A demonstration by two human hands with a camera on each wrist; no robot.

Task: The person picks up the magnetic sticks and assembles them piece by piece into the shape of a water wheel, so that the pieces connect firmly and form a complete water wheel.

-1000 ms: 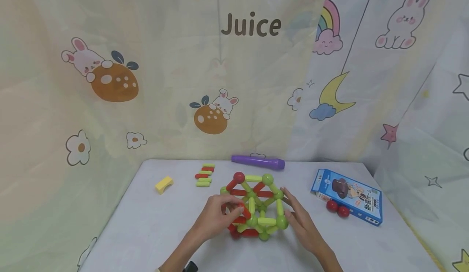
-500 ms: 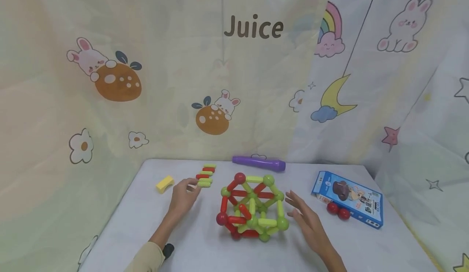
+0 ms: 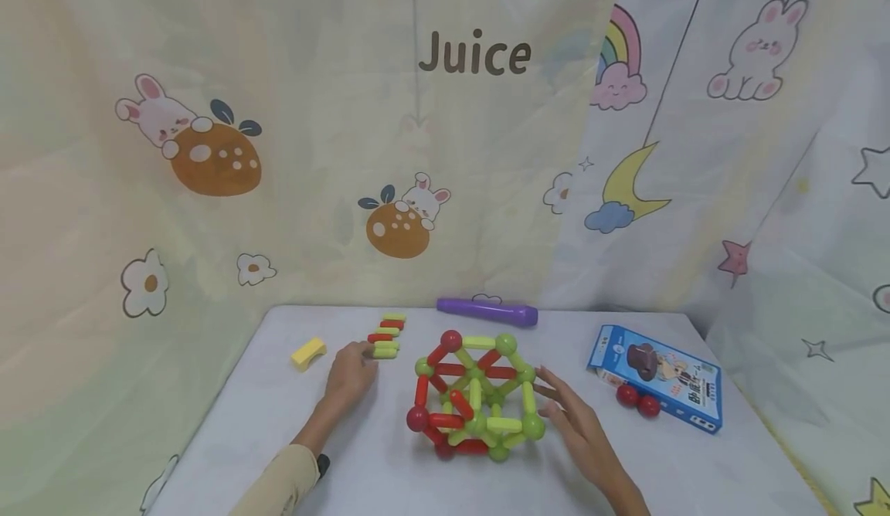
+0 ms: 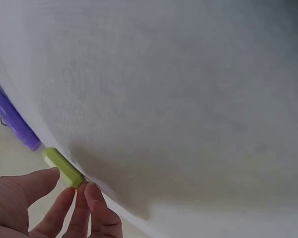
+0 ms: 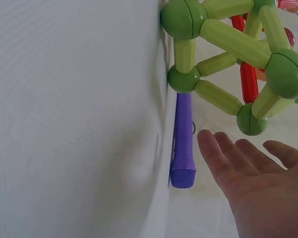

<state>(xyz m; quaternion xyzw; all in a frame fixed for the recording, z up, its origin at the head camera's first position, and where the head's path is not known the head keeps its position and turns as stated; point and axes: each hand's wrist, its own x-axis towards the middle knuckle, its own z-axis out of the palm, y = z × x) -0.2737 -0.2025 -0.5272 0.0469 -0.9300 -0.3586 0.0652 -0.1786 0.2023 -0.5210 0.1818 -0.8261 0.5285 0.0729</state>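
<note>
A red-and-green ball-and-rod frame (image 3: 476, 394) stands on the white surface (image 3: 243, 439). Left of it, the left hand (image 3: 350, 373) pinches a light-green rod (image 4: 64, 167) between thumb and curled fingers, clear only from the left wrist. The right hand (image 3: 580, 431) extends loose fingers beside the frame; its wrist view shows a gap below the nearest ball. Farther out lie a purple microphone (image 3: 487, 311), two red balls (image 3: 649, 405) and a blue box (image 3: 684, 377), its lettering too small to read; the curtain (image 3: 475, 130) says "Juice".
</note>
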